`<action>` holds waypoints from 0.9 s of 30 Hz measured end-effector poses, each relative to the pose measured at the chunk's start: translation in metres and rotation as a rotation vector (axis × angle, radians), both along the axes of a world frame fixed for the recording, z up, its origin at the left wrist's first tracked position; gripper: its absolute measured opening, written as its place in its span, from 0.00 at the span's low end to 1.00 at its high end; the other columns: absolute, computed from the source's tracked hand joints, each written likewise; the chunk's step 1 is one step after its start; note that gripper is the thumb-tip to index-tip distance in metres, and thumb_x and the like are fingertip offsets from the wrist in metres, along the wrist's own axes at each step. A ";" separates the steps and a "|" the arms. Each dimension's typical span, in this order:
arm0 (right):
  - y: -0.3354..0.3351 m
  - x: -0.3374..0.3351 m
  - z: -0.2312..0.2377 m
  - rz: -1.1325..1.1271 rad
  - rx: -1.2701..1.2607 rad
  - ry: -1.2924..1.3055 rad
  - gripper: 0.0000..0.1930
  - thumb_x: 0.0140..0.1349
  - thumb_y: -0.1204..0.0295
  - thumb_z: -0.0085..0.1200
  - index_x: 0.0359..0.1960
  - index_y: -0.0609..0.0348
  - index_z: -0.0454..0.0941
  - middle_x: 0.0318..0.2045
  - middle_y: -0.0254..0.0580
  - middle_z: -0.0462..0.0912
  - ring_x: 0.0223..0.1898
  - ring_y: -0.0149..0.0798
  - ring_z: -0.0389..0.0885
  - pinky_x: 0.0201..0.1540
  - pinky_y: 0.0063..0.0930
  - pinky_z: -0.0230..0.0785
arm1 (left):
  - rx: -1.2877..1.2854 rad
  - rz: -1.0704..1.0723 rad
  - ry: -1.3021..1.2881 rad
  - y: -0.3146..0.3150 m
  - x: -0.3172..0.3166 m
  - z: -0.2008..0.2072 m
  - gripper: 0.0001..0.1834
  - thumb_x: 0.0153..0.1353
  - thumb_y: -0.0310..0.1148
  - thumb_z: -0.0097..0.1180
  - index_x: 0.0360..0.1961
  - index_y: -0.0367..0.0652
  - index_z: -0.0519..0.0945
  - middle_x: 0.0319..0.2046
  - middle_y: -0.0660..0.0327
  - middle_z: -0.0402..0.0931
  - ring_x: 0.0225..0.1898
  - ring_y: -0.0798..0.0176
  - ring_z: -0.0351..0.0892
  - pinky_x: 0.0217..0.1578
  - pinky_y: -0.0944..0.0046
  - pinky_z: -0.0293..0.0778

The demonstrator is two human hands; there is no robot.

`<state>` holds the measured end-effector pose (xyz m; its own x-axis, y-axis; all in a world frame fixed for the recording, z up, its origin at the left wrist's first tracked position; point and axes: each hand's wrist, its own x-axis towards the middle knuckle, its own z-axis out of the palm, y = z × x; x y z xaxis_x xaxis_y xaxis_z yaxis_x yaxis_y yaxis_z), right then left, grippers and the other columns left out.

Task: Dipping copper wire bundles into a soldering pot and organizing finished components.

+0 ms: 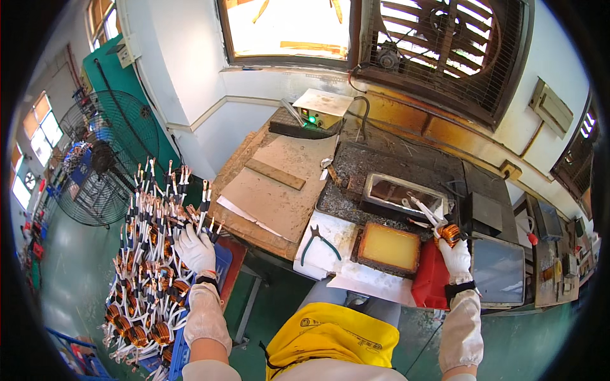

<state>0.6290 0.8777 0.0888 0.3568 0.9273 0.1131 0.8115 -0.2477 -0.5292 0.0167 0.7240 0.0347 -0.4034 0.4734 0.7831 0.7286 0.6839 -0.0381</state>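
My right hand [456, 261], in a white glove, is closed on a coil [450, 235] wound with copper wire. The coil's white leads [424, 209] point up and left, their tips over a rectangular metal pot [381, 206] with a shiny dark surface inside. My left hand [196, 251], also gloved, rests with fingers stretched out on a heap of similar coils [136, 336] with white and black-banded leads at the left. Its fingertips touch some leads; whether it grips one is hard to see. In front of me lies a shallow tray [389, 247] of yellowish material.
Green-handled cutters [318, 244] lie on white paper left of the yellowish tray. A red cloth-like piece [432, 276] is beside my right hand. A control box [321, 109] with a green light stands behind cardboard [283, 184]. A large fan [105, 159] stands far left.
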 end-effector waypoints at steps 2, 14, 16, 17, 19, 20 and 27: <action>0.000 0.004 -0.001 -0.004 -0.010 0.002 0.29 0.49 0.53 0.61 0.51 0.53 0.70 0.38 0.52 0.83 0.42 0.54 0.82 0.45 0.43 0.73 | 0.000 -0.009 -0.004 0.002 0.001 -0.001 0.23 0.58 0.37 0.52 0.53 0.40 0.70 0.46 0.50 0.72 0.51 0.48 0.71 0.60 0.48 0.60; 0.003 -0.006 0.014 0.081 0.019 0.062 0.28 0.49 0.55 0.63 0.48 0.57 0.71 0.40 0.53 0.82 0.44 0.52 0.81 0.45 0.40 0.72 | -0.048 0.032 -0.034 0.001 -0.007 -0.006 0.23 0.61 0.39 0.49 0.56 0.42 0.69 0.50 0.51 0.72 0.53 0.48 0.69 0.61 0.49 0.60; 0.001 -0.003 0.011 0.076 0.023 0.059 0.28 0.49 0.55 0.63 0.48 0.57 0.72 0.39 0.52 0.82 0.43 0.51 0.82 0.45 0.39 0.73 | -0.043 0.016 -0.026 0.003 -0.004 -0.005 0.23 0.61 0.39 0.49 0.56 0.42 0.69 0.49 0.51 0.72 0.54 0.47 0.69 0.60 0.49 0.60; 0.001 0.000 0.010 0.110 0.057 0.095 0.28 0.49 0.55 0.63 0.48 0.56 0.72 0.39 0.50 0.82 0.43 0.50 0.82 0.44 0.39 0.73 | -0.033 0.016 -0.020 0.003 -0.004 -0.006 0.23 0.61 0.39 0.50 0.56 0.42 0.69 0.49 0.50 0.72 0.54 0.47 0.69 0.59 0.48 0.61; 0.000 -0.002 0.011 0.096 0.049 0.084 0.27 0.49 0.55 0.63 0.48 0.55 0.73 0.38 0.48 0.83 0.41 0.47 0.83 0.43 0.37 0.73 | -0.016 -0.002 -0.002 0.004 -0.003 -0.005 0.23 0.60 0.38 0.52 0.55 0.41 0.69 0.48 0.50 0.72 0.54 0.47 0.69 0.59 0.48 0.62; -0.002 -0.002 0.011 0.097 0.058 0.094 0.27 0.49 0.55 0.63 0.47 0.54 0.73 0.37 0.48 0.83 0.41 0.47 0.83 0.43 0.37 0.73 | -0.014 -0.010 0.006 0.004 -0.003 -0.006 0.24 0.59 0.38 0.52 0.55 0.41 0.69 0.48 0.50 0.72 0.54 0.47 0.69 0.58 0.48 0.62; 0.000 0.000 0.004 0.055 0.041 0.017 0.28 0.48 0.53 0.62 0.47 0.55 0.72 0.37 0.49 0.83 0.40 0.49 0.83 0.43 0.39 0.73 | -0.017 -0.003 0.018 -0.001 -0.003 -0.003 0.23 0.59 0.38 0.52 0.55 0.40 0.69 0.48 0.50 0.72 0.52 0.49 0.70 0.58 0.48 0.61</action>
